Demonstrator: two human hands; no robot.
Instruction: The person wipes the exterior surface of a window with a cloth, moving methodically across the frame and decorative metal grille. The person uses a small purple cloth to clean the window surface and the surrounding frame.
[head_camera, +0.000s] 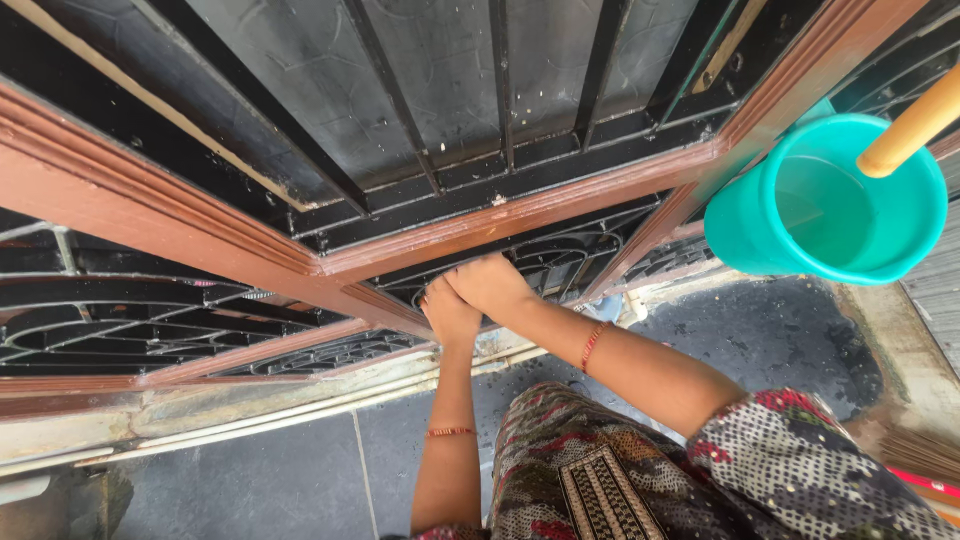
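Both hands meet low on a door, pressed against its brown wooden bottom rail (520, 215) where the rail joins the dark metal grille (560, 255) beneath. Left hand (450, 312) lies knuckles up with fingers curled inward against the wood; right hand (492, 285) rests just beside and partly over it, fingers tucked toward the grille. Whether either one has hold of anything I cannot tell, since the fingertips are hidden behind the backs of the hands. A thin red thread bracelet (594, 345) circles the right wrist, and an orange beaded one (450, 432) sits on the left forearm.

That bottom rail runs as a long strip, rising from lower left to upper right across the view, and meets a second brown frame member (150, 215) that slopes down from the left edge. Above the rail stand black vertical bars (500, 80) over dark glass, speckled with pale spots. Curled ironwork (110, 325) fills the lower panels to the left.

A teal plastic bucket (760, 235) stands at the right, close by the door's upright edge, holding water; a pale wooden handle (905, 130) leans over its rim. Below lies a pale sill (250, 400), then dark floor tiles (280, 480). A patterned garment (640, 470) in red, black and cream covers the person's knees at the bottom. Broom bristles (920, 450) show at the lower right edge.
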